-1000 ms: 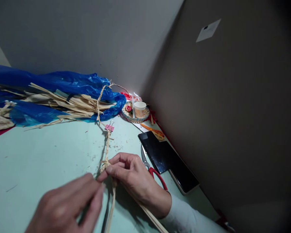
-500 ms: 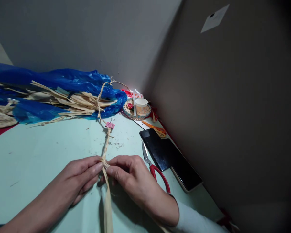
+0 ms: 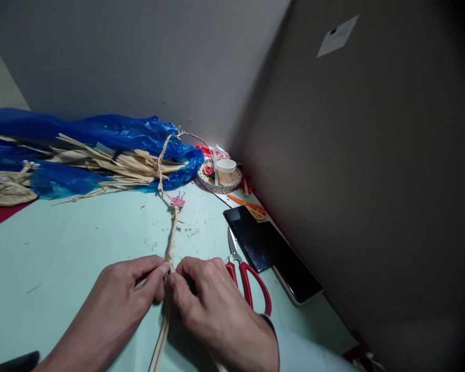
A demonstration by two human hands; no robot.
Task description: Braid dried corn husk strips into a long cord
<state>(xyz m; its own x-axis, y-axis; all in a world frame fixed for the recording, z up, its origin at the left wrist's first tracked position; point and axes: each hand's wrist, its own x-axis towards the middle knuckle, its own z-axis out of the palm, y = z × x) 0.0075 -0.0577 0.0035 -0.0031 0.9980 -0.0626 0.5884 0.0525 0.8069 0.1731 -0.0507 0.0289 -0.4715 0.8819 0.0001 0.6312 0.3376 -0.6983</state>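
Note:
A thin braid of dried straw strips (image 3: 172,235) runs along the pale green table (image 3: 73,243) from a pink binder clip (image 3: 177,201) toward me. My left hand (image 3: 120,299) and my right hand (image 3: 209,305) meet at the braid's near end, fingertips of both pinching the strips. Loose flat strips (image 3: 160,336) trail out below my hands to the table's near edge.
Red-handled scissors (image 3: 246,276) lie just right of my right hand, beside a black phone (image 3: 273,253). A bundle of straw (image 3: 116,168) on blue plastic sheet (image 3: 112,132) fills the back left. A paper cup (image 3: 226,171) stands on a woven coaster in the corner. Walls close in behind and right.
My left hand came forward from the near edge to the braid and now pinches it with the right. Both hands have drawn closer together; the loose strips shifted slightly left.

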